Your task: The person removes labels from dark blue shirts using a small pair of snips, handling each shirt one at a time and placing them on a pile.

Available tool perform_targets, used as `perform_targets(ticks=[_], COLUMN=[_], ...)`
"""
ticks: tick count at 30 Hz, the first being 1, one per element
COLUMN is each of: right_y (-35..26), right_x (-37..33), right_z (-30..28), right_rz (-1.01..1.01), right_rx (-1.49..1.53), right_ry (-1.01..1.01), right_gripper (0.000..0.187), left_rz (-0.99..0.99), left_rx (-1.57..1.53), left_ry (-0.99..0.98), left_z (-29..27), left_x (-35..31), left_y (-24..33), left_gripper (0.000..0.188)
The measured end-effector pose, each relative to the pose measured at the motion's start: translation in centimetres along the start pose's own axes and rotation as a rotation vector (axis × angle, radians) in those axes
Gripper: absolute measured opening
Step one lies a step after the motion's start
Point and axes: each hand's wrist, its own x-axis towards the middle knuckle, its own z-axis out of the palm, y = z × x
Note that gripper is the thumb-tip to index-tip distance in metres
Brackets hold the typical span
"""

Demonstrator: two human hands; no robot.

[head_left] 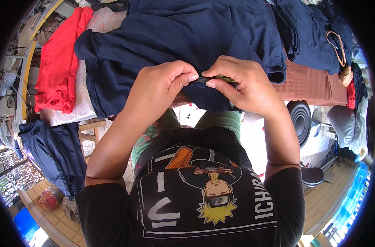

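A large navy cloth garment (pixel 167 39) lies spread over the table, and its near edge hangs toward my lap. My left hand (pixel 165 80) is closed, thumb and forefinger pinching a bit of the navy edge. Just to its right, my right hand (pixel 241 82) is closed round a small dark and yellow-green tool (pixel 222 77) that looks like thread snips. Its narrow dark end points left, close to the left fingertips. The palm covers part of the tool, so its full shape is hidden.
Red cloth (pixel 58 61) drapes over the table's left end. Folded navy garments (pixel 306 37) are stacked at the right on a brown cloth cover (pixel 315 86). More navy cloth (pixel 54 152) hangs at lower left. A round black ridged object (pixel 299 123) stands below the table at right.
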Motion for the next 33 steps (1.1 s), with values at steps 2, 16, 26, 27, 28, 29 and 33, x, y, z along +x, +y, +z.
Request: perform_targets(ticks=[2,16,26,27,28,29,33], right_y=[-0.2,-0.6,2.1,2.0,1.7,1.6,0.9], right_x=[0.1,-1.8,-2.0,-1.8,-1.5,-1.3,-1.1], right_z=[0.1,-5.3,4.0,3.7,3.1,2.7,3.4], right_rz=[-0.006,0.074,0.331,0.393,0.455,0.516,0.463], right_rx=[-0.016,-0.179,0.358,0.467,0.575,0.682,0.492], right_ry=[0.001,0.043,0.185,0.18,0.174,0.167,0.419], right_gripper=[0.011,0.029,0.02,0.017,0.014,0.012,0.015], left_rz=[0.015,0.453,0.103,0.053,0.003,-0.046,-0.149], left_rx=[0.018,-0.118,-0.085,-0.184,-0.283,-0.382,-0.531], left_ry=[0.002,-0.185,0.079,0.047,0.015,-0.018,0.022], left_z=[0.0,-5.6,2.4,2.1,1.7,1.3,1.1], left_x=[-0.1,-0.8,0.2,0.3,0.4,0.4,0.5], left_y=[0.0,0.1,-3.3,-3.3,-3.2,-3.1,-2.7], left_gripper=[0.011,0.012,0.033,0.031,0.029,0.028,0.027])
